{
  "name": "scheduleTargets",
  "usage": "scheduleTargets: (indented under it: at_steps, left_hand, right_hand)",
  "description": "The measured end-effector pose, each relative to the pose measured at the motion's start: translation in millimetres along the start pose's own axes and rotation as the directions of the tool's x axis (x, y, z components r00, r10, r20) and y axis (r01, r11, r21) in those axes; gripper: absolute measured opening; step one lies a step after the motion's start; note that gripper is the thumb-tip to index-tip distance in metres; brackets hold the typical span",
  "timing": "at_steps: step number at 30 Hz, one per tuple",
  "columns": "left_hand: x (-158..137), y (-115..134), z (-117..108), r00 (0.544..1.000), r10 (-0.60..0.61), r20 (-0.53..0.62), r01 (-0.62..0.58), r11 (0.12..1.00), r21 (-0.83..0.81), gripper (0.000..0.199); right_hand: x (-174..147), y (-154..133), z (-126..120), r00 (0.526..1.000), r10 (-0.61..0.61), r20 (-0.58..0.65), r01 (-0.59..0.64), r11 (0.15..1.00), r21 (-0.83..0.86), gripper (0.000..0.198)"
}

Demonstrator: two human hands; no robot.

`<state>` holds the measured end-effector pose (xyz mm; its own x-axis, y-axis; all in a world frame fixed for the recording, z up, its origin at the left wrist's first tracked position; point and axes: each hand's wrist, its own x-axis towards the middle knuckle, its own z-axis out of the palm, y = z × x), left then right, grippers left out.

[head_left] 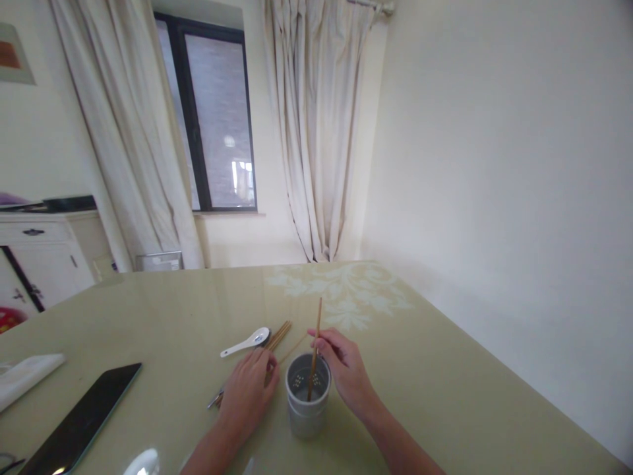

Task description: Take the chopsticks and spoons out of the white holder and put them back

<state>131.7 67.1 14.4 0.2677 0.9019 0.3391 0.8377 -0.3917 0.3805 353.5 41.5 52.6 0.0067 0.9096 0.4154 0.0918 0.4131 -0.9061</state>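
A grey cylindrical utensil holder [306,420] with small holes inside stands upright on the table in front of me. My right hand [346,369] pinches a wooden chopstick [319,316] near its middle; its lower end is inside the holder. To the holder's left, my left hand [250,389] lies with curled fingers over a bundle of wooden chopsticks [281,334], hiding their middle. A metal utensil's end [213,400] sticks out under that hand. Just beyond it lies a white soup spoon [247,343], with a dark utensil partly hidden beside its bowl.
A black tablet [86,422] lies on the glossy green table [469,402] at the left, near a white power-strip-like object [30,376]. The wall [519,198] borders the table's right edge. Curtains [321,132] and a window [220,125] are behind it.
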Motion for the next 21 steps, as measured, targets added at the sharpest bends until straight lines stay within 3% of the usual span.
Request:
scheduleTargets:
  at_steps: [7, 15, 21]
  left_hand:
    - [0, 7, 1, 0.993, -0.112, 0.041, 0.118, 0.975, -0.189, 0.027]
    - [-4, 13, 6, 0.988, 0.082, -0.128, -0.118, 0.945, -0.304, 0.029]
    - [-3, 18, 6, 0.988, 0.065, -0.143, -0.118, 0.909, -0.399, 0.031]
  right_hand:
    - [1, 2, 0, 0.998, 0.009, 0.067, -0.008, 1.000, -0.019, 0.042]
    - [0, 2, 2, 0.991, 0.100, 0.087, -0.107, 0.991, 0.084, 0.041]
    - [3, 18, 2, 0.974, 0.218, -0.055, -0.210, 0.971, 0.115, 0.050]
